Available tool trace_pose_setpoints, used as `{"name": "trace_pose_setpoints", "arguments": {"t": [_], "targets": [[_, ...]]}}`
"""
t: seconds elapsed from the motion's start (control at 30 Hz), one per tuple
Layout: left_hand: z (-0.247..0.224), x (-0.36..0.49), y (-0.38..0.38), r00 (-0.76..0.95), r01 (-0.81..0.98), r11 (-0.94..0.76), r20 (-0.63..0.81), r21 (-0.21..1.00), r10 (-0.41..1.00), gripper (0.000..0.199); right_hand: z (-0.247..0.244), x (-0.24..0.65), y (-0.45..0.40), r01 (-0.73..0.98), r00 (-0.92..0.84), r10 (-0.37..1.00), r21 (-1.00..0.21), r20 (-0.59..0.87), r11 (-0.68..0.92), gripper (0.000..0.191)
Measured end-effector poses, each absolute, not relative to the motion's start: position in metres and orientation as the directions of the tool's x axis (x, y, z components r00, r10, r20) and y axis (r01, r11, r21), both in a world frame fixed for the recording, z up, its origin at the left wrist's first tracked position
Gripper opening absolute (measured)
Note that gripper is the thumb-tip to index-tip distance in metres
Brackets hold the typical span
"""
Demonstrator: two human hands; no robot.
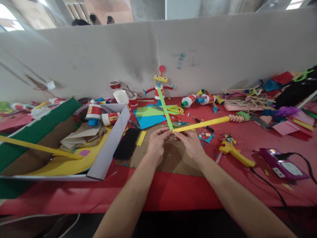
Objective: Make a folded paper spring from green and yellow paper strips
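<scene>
My left hand and my right hand meet over a brown cardboard sheet, each pinching the joined ends of two paper strips. The green paper strip runs up and away from my fingertips. Toward the right stretches the yellow paper strip, nearly at a right angle to the green one. A small folded green paper spring shows just behind the strips' joint. Beyond them stands a paper-cup figure with a yellow head and red folded arms.
On the left, an open box holds cups and paper beside a black phone. To the right lie a yellow glue gun, a purple power socket and folded springs. Yellow-handled scissors rest on coloured paper.
</scene>
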State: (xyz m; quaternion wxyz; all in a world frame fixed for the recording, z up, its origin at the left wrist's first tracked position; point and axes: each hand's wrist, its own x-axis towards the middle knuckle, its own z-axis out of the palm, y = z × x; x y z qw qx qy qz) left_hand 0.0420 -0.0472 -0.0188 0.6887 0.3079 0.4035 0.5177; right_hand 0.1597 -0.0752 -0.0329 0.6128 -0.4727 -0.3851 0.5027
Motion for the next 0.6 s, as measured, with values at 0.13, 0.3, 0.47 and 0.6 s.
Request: {"name": "trace_pose_setpoints", "arguments": {"t": [0.13, 0.3, 0.47, 0.6], "targets": [[-0.019, 0.042, -0.048, 0.148, -0.476, 0.279, -0.237, 0.834, 0.960, 0.024, -0.036, 0.159, -0.074, -0.234, 0.237, 0.972, -0.971, -0.003, 0.054, 0.020], [-0.023, 0.045, -0.049, 0.122, -0.441, 0.226, -0.192, 0.869, 0.974, 0.027, -0.039, 0.157, -0.074, -0.235, 0.252, 0.968, -0.970, 0.001, 0.062, 0.020], [-0.031, 0.050, -0.050, 0.141, -0.441, 0.187, -0.138, 0.878, 0.980, 0.031, -0.043, 0.159, -0.072, -0.238, 0.278, 0.961, -0.969, 0.003, 0.072, 0.020], [-0.034, 0.050, -0.049, 0.185, -0.354, 0.201, -0.142, 0.914, 0.972, 0.030, -0.044, 0.161, -0.072, -0.233, 0.291, 0.957, -0.970, 0.001, 0.071, 0.019]]}}
